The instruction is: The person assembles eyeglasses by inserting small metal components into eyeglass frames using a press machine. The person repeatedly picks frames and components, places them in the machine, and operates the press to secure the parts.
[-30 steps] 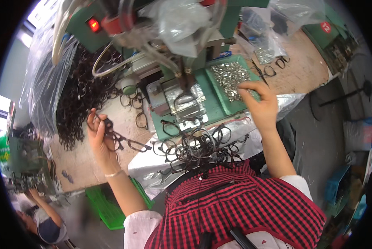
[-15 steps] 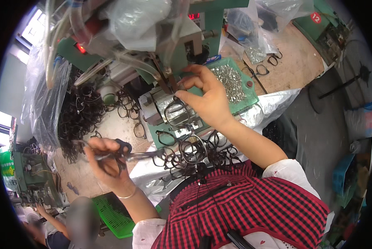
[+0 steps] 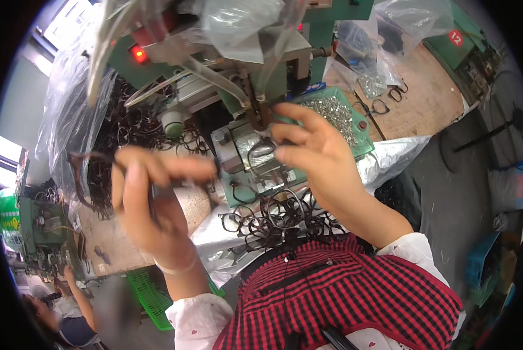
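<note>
My left hand (image 3: 156, 204) is raised left of the machine, smeared by motion. Its fingers are closed on a dark eyeglass frame (image 3: 82, 178), which sticks out to the left; part of it is hidden by the fingers. My right hand (image 3: 325, 149) is at the green machine's metal fixture (image 3: 233, 150), with thumb and fingers apart. Just left of the thumb, another dark eyeglass frame (image 3: 251, 156) rests at the fixture, under the machine's head (image 3: 260, 114). Whether the right fingertips touch it, I cannot tell.
A green tray (image 3: 362, 146) of small metal parts (image 3: 331, 114) stands right of the fixture. Dark eyeglass frames pile up in front (image 3: 273, 213) and at the left (image 3: 139, 116). Clear tubes (image 3: 220, 84) hang over the machine. A co-worker's arm (image 3: 81, 297) shows at the lower left.
My left hand has risen closer to the machine, carrying its frame. The right hand has drawn back slightly from the fixture and its fingers have parted. The view has shifted a little.
</note>
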